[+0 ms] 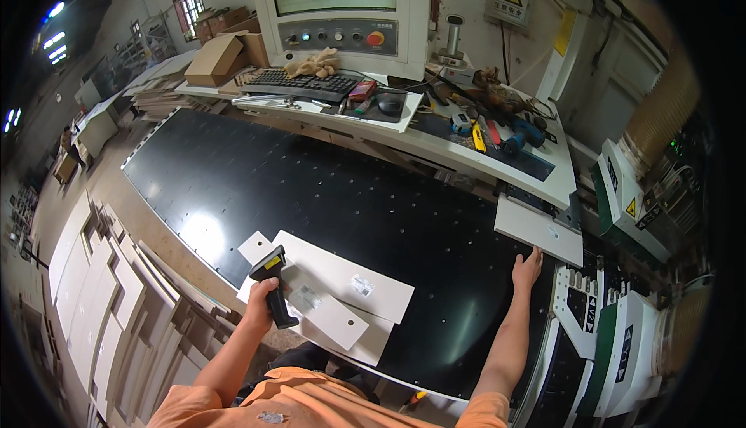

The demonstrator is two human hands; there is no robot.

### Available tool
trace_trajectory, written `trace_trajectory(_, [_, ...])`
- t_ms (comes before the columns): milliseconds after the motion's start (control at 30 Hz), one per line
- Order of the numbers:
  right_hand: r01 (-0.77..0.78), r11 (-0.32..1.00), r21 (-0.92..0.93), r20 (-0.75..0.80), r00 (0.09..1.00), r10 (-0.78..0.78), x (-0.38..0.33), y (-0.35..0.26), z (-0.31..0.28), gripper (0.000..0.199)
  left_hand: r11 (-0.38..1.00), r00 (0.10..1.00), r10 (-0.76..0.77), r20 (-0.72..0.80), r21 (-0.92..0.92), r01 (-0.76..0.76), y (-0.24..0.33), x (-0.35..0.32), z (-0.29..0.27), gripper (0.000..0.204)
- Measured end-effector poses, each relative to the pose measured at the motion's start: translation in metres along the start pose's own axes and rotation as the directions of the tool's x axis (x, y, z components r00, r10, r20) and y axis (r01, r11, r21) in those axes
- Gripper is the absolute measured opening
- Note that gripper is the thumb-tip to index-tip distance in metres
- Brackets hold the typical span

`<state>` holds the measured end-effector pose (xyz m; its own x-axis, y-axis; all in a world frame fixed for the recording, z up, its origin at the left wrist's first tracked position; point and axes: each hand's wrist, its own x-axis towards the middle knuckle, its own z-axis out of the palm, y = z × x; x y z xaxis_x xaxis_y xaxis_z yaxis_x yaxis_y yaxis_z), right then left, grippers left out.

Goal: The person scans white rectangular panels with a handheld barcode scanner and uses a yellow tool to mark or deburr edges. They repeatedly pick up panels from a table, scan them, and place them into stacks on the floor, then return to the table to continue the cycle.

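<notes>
a: starting at the left, stacks of pale cut boards (101, 304) lean beside the near-left edge of the black machine table (311, 195).

b: and there's the left hand (263, 304), fist wrapped tight round the grip of a black handheld scanner (272, 276) with a yellow patch on top, its head tilted toward the boards under it.

a: right, those white panels (342, 288), several overlapping flat pieces at the near edge of the table, left of middle. the long top one carries a small printed label (361, 285), and a smaller panel just beside the scanner has another label (306, 297).

b: moving right across the bare black surface, dotted with small holes, to the right hand (528, 266). it's spread flat, fingers pointing away, fingertips touching the near edge of a separate white panel (539, 229) at the table's right edge. holding nothing.

a: along the far edge sits a white bench (466, 152) with a keyboard (301, 82) to the left, and a blue power drill (522, 134) to the right. a control console (342, 8) with a screen stands behind the keyboard.

b: cardboard boxes (221, 55) at the far left corner.
</notes>
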<state>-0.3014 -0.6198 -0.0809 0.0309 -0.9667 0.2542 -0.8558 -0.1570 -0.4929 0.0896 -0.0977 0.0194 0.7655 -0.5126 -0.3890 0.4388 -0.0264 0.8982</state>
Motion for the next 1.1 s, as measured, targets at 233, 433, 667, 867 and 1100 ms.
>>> trace_trajectory(233, [0.005,0.985,0.171,0.098,0.995,-0.022,-0.078,-0.030,-0.011,0.055,0.981,0.986,0.150,-0.074,-0.116,-0.158,0.024,-0.048,-0.063,0.041])
trace_trajectory(433, [-0.177,0.660,0.730,0.382,0.906,-0.180,-0.224,-0.142,-0.042,0.042,0.903,0.924,0.258,-0.283,-0.270,-0.335,0.018,-0.142,-0.165,0.042])
trace_trajectory(667, [-0.088,0.484,0.871,0.479,0.377,-0.793,-0.476,-0.325,-0.109,0.031,0.766,0.744,0.389,-0.543,-0.258,-0.589,-0.030,-0.310,-0.292,0.040])
trace_trajectory(867, [-0.323,0.580,0.748,0.415,-0.453,-0.789,-0.730,-0.376,-0.155,0.038,0.647,0.548,0.367,-0.752,-0.216,-0.731,-0.111,-0.504,-0.381,0.036])
trace_trajectory(1100, [0.059,0.554,0.830,0.310,-0.875,-0.371,-0.951,-0.366,-0.229,0.032,0.542,0.167,0.214,-0.962,-0.025,-0.840,-0.190,-0.685,-0.417,0.035])
